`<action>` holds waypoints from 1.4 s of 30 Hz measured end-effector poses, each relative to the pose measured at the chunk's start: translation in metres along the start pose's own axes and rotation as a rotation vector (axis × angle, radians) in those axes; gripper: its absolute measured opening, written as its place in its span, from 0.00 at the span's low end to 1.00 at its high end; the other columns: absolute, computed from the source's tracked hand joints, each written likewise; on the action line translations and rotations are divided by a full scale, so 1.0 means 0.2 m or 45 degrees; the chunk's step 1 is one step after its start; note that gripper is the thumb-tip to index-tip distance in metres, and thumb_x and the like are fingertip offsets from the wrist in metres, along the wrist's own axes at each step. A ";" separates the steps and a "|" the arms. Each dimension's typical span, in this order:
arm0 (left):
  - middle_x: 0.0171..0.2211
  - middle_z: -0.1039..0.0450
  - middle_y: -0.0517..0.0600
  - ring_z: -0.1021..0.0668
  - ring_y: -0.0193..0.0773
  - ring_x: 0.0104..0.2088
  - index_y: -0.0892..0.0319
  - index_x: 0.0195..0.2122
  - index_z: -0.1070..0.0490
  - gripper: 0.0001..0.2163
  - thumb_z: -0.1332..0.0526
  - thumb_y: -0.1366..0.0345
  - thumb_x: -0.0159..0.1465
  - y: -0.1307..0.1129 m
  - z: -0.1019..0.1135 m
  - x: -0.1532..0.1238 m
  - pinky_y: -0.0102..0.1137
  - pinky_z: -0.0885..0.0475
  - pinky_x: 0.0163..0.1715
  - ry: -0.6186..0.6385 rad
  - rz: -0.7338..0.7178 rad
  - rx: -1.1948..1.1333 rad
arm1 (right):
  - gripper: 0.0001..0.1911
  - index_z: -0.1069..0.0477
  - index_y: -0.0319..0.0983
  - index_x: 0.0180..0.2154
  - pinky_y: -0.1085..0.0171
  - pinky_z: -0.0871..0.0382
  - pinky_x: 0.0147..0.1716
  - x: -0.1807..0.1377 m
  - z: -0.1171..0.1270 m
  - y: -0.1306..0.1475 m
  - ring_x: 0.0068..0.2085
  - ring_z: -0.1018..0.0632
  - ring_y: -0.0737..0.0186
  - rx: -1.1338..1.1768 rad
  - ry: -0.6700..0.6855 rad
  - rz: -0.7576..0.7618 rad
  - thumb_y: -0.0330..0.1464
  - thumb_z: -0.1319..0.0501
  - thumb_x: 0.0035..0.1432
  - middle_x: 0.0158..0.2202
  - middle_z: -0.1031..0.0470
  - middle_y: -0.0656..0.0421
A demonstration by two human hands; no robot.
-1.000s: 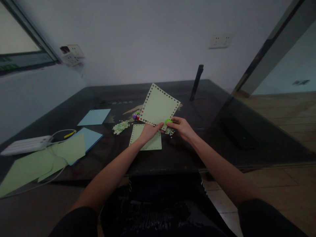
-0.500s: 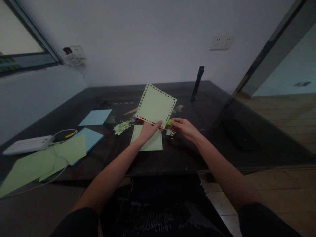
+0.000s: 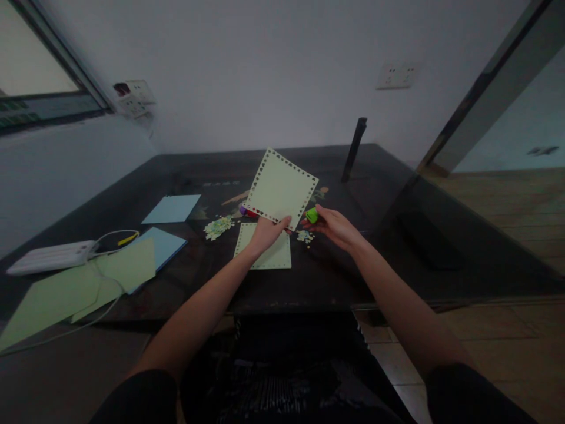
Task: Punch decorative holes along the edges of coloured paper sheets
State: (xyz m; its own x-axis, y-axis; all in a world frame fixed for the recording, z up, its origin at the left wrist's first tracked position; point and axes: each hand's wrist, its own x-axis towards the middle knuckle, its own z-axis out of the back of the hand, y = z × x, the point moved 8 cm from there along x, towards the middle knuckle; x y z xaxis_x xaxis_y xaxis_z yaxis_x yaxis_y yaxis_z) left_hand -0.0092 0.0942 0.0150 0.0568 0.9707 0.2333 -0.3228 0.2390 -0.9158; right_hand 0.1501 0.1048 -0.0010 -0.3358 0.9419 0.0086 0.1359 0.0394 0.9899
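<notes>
My left hand [image 3: 265, 231] pinches the lower edge of a pale green square sheet [image 3: 281, 186] and holds it tilted above the dark table [image 3: 335, 271]. Small heart-shaped holes run along all its edges. My right hand [image 3: 336, 226] is closed on a small green punch [image 3: 312, 215], just off the sheet's lower right corner and apart from it. A second pale green punched sheet [image 3: 268, 255] lies flat on the table under my left hand. Paper bits [image 3: 304, 237] lie below the punch.
A heap of paper confetti [image 3: 217, 227] and a purple and red punch [image 3: 245, 210] lie left of the held sheet. Blue sheets [image 3: 171, 208] and green sheets [image 3: 75, 288] lie at the left with a white power strip [image 3: 48, 257] and cable. A dark post [image 3: 353, 149] stands at the back.
My right hand has drawn the green punch away from the sheet's edge, up and to the right. The held sheet has turned slightly in my left hand.
</notes>
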 end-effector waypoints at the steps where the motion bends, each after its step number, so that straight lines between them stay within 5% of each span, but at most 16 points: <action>1: 0.31 0.22 0.53 0.21 0.38 0.26 0.62 0.37 0.29 0.08 0.41 0.67 0.58 0.00 0.00 0.00 0.35 0.25 0.36 0.000 -0.004 0.008 | 0.20 0.27 0.38 0.32 0.59 0.29 0.38 0.00 0.00 0.00 0.35 0.22 0.60 0.000 0.004 0.005 0.49 0.43 0.56 0.33 0.22 0.52; 7: 0.32 0.22 0.53 0.21 0.39 0.28 0.62 0.37 0.29 0.08 0.41 0.66 0.58 0.00 0.00 0.00 0.35 0.26 0.38 0.003 -0.018 0.018 | 0.21 0.29 0.38 0.31 0.60 0.30 0.37 0.01 0.01 0.02 0.34 0.23 0.61 -0.145 -0.036 0.056 0.50 0.43 0.55 0.32 0.23 0.54; 17: 0.29 0.22 0.52 0.21 0.39 0.26 0.63 0.35 0.29 0.07 0.41 0.66 0.58 0.00 -0.01 0.01 0.37 0.26 0.39 0.021 -0.028 0.046 | 0.18 0.26 0.38 0.28 0.61 0.37 0.32 0.00 0.04 0.12 0.29 0.28 0.61 -0.814 -0.189 0.318 0.47 0.41 0.52 0.28 0.25 0.56; 26: 0.27 0.22 0.50 0.21 0.39 0.28 0.62 0.35 0.29 0.06 0.41 0.67 0.58 -0.01 0.00 0.01 0.36 0.26 0.41 0.007 -0.051 0.073 | 0.22 0.28 0.38 0.26 0.60 0.33 0.35 0.01 0.04 0.06 0.31 0.25 0.60 -0.504 -0.129 0.181 0.51 0.42 0.52 0.27 0.24 0.56; 37: 0.45 0.25 0.58 0.22 0.44 0.41 0.64 0.46 0.30 0.16 0.41 0.62 0.59 0.09 -0.05 0.00 0.38 0.26 0.40 0.039 0.071 -0.180 | 0.23 0.31 0.39 0.26 0.60 0.29 0.31 0.02 0.02 0.02 0.28 0.23 0.60 -0.311 -0.084 0.086 0.53 0.41 0.51 0.25 0.24 0.55; 42: 0.48 0.26 0.56 0.25 0.43 0.49 0.61 0.48 0.30 0.16 0.42 0.63 0.59 0.08 -0.09 -0.01 0.39 0.32 0.50 0.080 0.045 -0.255 | 0.20 0.33 0.39 0.27 0.62 0.28 0.28 0.02 0.02 -0.03 0.25 0.23 0.62 -0.264 -0.062 0.008 0.51 0.41 0.53 0.25 0.24 0.56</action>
State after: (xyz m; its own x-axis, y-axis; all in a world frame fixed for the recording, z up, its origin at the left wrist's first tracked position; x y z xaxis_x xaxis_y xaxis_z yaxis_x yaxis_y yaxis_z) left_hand 0.0027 0.0964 -0.0050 0.1096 0.9766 0.1851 -0.1316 0.1988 -0.9712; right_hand 0.1509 0.1103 -0.0064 -0.2897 0.9570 0.0132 -0.0582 -0.0313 0.9978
